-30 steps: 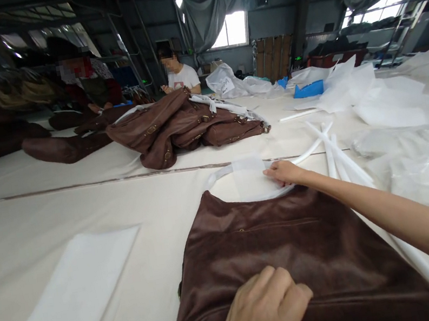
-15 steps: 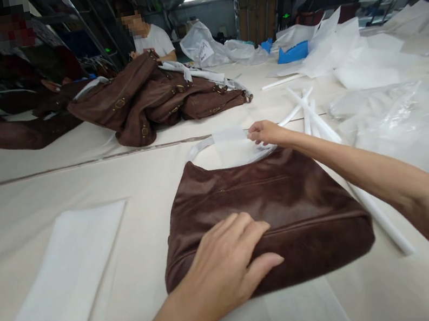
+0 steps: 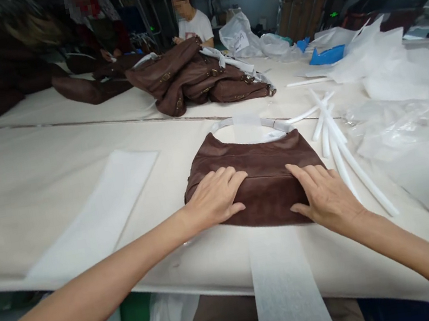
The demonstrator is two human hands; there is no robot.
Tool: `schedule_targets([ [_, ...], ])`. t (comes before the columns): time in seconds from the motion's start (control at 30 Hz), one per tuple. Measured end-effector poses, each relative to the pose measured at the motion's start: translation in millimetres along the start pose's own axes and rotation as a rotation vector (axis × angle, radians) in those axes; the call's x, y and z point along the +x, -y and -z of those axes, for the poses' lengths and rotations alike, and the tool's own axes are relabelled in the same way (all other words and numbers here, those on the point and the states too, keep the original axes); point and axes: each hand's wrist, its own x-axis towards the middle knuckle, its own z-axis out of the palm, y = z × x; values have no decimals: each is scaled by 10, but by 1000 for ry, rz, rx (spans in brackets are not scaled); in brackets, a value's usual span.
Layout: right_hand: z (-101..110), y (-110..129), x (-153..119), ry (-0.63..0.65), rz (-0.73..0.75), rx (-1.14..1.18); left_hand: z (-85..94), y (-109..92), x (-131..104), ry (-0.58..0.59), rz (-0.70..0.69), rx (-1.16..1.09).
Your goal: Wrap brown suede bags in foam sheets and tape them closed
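A dark brown leather handbag [image 3: 262, 188] lies flat on the table, its base toward me. Its strap is wrapped in white material [image 3: 225, 124] and arches beyond the bag's top edge. My left hand [image 3: 218, 195] rests on the left part of the bag, fingers stretched and thumb apart. On the right part lies my right hand [image 3: 321, 192], its fingers slightly bent and its thumb apart. A long white paper strip [image 3: 286, 280] comes out from under the bag and hangs over the table's front edge.
White sheets [image 3: 103, 212] lie at left. White foam tubes [image 3: 359, 174] cross each other to the right, near clear plastic bags [image 3: 409, 122]. Several brown bags [image 3: 200, 78] are piled farther back. Two people sit or stand beyond the table [image 3: 72, 146].
My right hand has left the strap and come down onto the bag's right part. My left hand stays on the bag. The view has shifted, showing the table's front edge.
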Motion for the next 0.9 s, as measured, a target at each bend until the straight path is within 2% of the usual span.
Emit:
schedule_targets([
  [0.2, 8, -78, 52, -52, 78, -52, 104, 50, 145, 138, 35, -115],
  [0.3, -91, -73, 19, -166, 87, -114, 64, 29, 143, 94, 32, -101],
  [0.4, -244, -70, -52, -334, 152, -179, -32, 3, 110, 25, 10, -47],
  [0.47, -311, -104, -93, -403, 199, -168, -71, 7, 88, 3, -7, -23],
  [0.63, -392, -221, -97, -372, 281, 1, -115, 57, 78, 11, -22, -98],
  [0.77, -525, -199, -129, -472, 350, -62, -178, 62, 50, -25, -43, -28],
  [0.83, -545, -200, -160, -444, 359, 5, -128, 102, 21, 15, -67, -48],
  [0.9, -489, -239, -168, -354, 347, 131, -6, 183, -7, 86, -86, -121],
])
